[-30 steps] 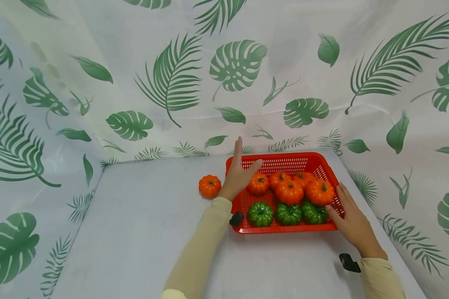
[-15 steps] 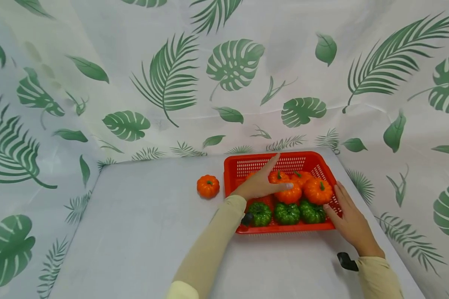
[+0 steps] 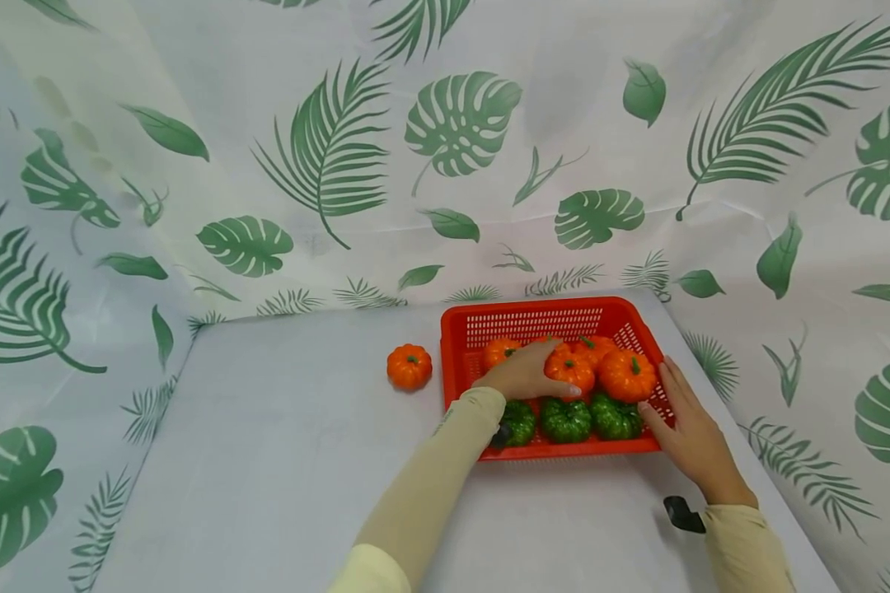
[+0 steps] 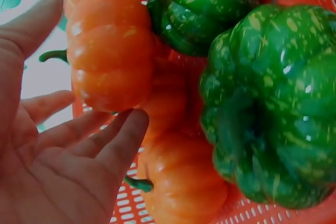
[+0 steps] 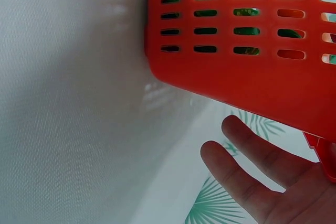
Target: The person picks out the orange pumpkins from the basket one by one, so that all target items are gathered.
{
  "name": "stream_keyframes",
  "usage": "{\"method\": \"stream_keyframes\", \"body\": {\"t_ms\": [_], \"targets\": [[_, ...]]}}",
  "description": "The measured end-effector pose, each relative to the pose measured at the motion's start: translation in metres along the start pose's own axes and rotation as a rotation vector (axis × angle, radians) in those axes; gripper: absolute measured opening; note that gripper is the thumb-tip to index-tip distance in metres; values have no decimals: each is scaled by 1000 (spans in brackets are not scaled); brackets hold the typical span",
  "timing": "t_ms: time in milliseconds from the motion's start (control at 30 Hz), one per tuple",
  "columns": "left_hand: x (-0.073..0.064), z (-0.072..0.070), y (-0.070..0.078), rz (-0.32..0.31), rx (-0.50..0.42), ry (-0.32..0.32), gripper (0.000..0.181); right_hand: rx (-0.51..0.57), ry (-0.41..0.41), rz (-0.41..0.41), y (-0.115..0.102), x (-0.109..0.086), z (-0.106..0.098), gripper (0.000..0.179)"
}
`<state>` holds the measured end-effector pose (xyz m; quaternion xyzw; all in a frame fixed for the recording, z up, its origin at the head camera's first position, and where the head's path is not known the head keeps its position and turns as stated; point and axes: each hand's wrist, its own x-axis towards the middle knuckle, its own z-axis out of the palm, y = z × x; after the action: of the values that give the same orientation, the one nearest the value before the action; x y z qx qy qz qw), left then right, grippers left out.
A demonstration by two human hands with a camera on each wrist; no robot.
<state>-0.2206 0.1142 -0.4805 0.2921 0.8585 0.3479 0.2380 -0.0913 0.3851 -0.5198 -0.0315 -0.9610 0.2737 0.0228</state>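
In the head view my left hand (image 3: 521, 375) reaches into a red basket (image 3: 534, 451), over small orange pumpkins. The left wrist view shows its thumb and fingers spread around one orange pumpkin (image 4: 110, 51); a fingertip lies at its lower edge, and contact is unclear. Two green speckled pumpkins (image 4: 278, 103) fill the right of that view. My right hand (image 3: 700, 445) is at the basket's right end, thumb over the rim, other fingers along the outside. In the right wrist view two straight fingers (image 5: 239, 174) stand apart from the basket's slotted wall (image 5: 236, 72).
One orange pumpkin (image 3: 409, 367) sits on the white tabletop (image 3: 289, 461), left of the basket. Behind the table hangs a white cloth (image 3: 386, 272) with a green leaf print. Green pumpkins (image 3: 566, 421) line the basket's near side.
My left hand has moved right and lower, from above the basket's left rim to the orange pumpkins in the middle. My right hand stays at the basket's right end.
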Motion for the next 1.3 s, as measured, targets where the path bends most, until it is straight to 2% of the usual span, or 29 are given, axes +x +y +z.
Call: {"method": "stream_keyframes", "body": {"t_ms": [133, 367, 533, 667, 900, 1100, 1300], "targets": [[0, 0, 0, -40, 43, 8, 85, -1, 9, -16, -2, 2, 3, 85], [-4, -2, -1, -86, 38, 39, 79, 1, 8, -21, -4, 4, 7, 86], [-9, -5, -2, -59, 15, 77, 76, 3, 4, -22, -4, 2, 6, 85], [-16, -14, -2, -22, -24, 121, 74, 3, 9, -27, -2, 0, 4, 85], [-35, -37, -10, -3, -70, 219, 75, 7, 21, -31, -2, -2, 2, 84], [-64, -55, -28, -39, -211, 341, 76, 11, 15, -29, -2, -1, 2, 83], [-91, -69, -46, -86, -312, 440, 79, 11, 28, -37, 0, 0, 2, 83]]}}
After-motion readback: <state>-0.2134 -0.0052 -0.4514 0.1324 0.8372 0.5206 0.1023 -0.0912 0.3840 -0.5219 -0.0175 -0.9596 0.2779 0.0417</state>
